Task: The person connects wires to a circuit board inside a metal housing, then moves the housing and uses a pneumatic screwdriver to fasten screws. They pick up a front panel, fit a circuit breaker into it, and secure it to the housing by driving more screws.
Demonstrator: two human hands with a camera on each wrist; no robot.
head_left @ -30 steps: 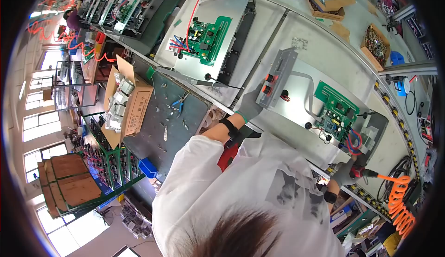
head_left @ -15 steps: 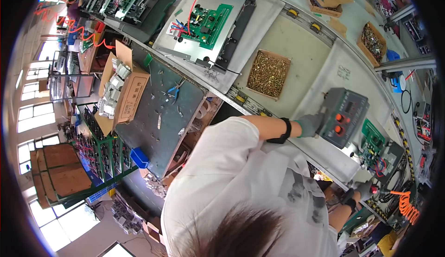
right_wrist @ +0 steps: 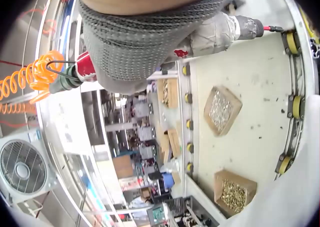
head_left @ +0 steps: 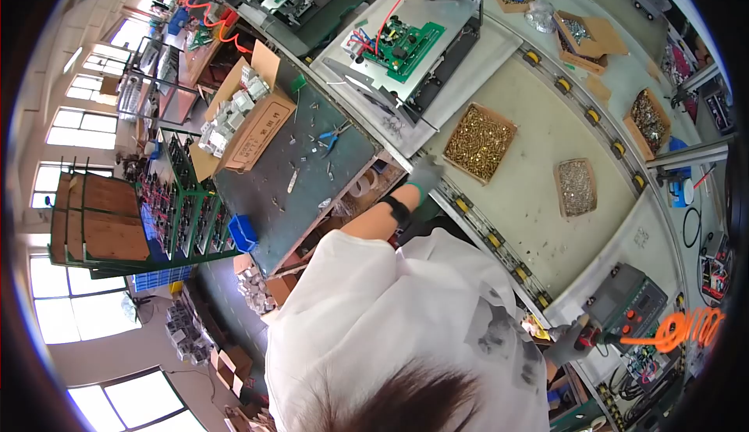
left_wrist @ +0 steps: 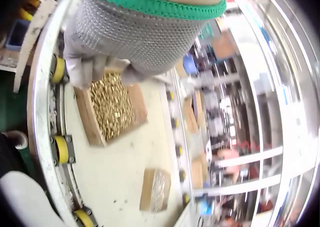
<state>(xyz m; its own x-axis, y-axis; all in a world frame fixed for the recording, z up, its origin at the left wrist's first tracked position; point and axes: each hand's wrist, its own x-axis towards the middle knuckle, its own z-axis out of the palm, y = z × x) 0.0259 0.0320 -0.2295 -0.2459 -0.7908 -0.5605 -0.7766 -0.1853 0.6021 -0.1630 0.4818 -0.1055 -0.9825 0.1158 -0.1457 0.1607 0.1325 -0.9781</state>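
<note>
My left hand (head_left: 424, 175), in a grey glove with a green cuff, is blurred at the conveyor's near edge beside a box of brass-coloured screws (head_left: 480, 143). In the left wrist view its loosely bent fingers overlap the rim of that box (left_wrist: 86, 118); nothing shows in them. My gloved right hand (head_left: 563, 345) grips a power screwdriver (right_wrist: 212, 34) with a taped body, a red bit and an orange coiled hose (head_left: 675, 329). Near this hand, a dark grey control panel with orange knobs (head_left: 628, 303) sits on a unit at the right end of the conveyor.
A smaller box of silvery screws (head_left: 576, 190) stands farther right on the conveyor (head_left: 530, 128). Another metal unit with a green circuit board (head_left: 406, 46) lies on a plate to the left. Yellow rollers (head_left: 493, 239) line the edges. Pliers (head_left: 334, 137) lie on the side table.
My left hand lifted and turned the grey panel, then released it and swung left to the screw box. The unit moved right, uncovering both screw boxes. The right hand keeps the screwdriver.
</note>
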